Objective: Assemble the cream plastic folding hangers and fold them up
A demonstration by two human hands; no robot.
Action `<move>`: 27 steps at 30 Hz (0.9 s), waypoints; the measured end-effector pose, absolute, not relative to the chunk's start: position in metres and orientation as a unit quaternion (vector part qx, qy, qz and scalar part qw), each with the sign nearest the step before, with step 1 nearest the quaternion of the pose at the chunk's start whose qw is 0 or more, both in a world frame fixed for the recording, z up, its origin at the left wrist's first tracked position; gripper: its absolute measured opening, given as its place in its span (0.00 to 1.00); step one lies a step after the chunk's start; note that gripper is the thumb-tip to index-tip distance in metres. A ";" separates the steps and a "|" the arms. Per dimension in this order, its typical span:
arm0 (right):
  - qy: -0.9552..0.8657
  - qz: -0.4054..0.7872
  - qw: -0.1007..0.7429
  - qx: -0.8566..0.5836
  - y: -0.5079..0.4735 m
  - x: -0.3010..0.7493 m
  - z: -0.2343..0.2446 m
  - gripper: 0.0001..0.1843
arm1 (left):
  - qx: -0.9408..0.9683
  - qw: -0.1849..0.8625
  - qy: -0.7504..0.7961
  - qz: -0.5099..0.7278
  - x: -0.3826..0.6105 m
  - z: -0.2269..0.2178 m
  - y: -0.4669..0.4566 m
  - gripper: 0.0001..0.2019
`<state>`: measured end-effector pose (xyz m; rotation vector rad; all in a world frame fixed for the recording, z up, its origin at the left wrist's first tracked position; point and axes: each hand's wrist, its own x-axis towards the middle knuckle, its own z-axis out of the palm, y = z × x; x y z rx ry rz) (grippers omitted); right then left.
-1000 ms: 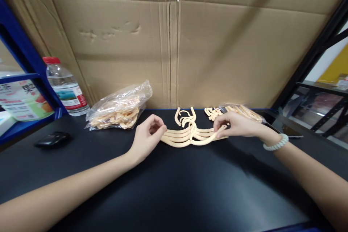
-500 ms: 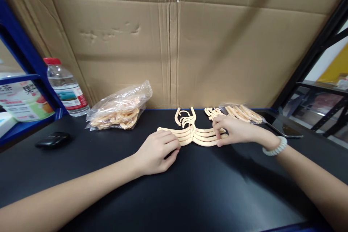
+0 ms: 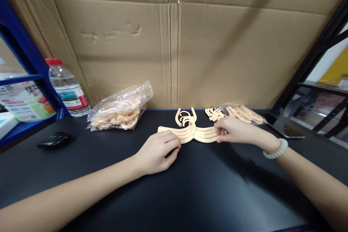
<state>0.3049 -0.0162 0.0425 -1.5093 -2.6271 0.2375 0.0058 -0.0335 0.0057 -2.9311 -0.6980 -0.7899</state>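
A small stack of cream plastic hangers lies flat on the black table, hooks pointing toward the cardboard wall. My left hand rests on the table with its fingers curled over the stack's left arms. My right hand, with a white bead bracelet on the wrist, pinches the right ends of the hangers.
A clear bag of more hangers lies at the back left, and another opened bag at the back right. A water bottle and a black object sit at the left. A phone lies at the right. A cardboard wall closes the back.
My left hand came down from pinching the left tips and now lies curled over the stack. My right hand shifted a little along the right ends; the hangers were squared together.
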 end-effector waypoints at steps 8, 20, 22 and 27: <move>-0.861 0.075 0.055 -0.500 -0.017 0.307 0.041 0.05 | -0.936 0.004 -0.232 -0.264 0.006 0.006 -0.033 0.09; -0.883 0.046 0.107 -0.455 -0.020 0.304 0.040 0.21 | -0.923 0.000 -0.276 -0.269 0.007 0.004 -0.030 0.12; -0.882 0.067 0.115 -0.453 -0.021 0.302 0.036 0.29 | -0.920 -0.006 -0.295 -0.257 0.007 0.002 -0.029 0.16; -0.877 0.107 0.091 -0.459 -0.024 0.293 0.034 0.29 | -0.916 -0.020 -0.332 -0.226 0.006 -0.002 -0.026 0.19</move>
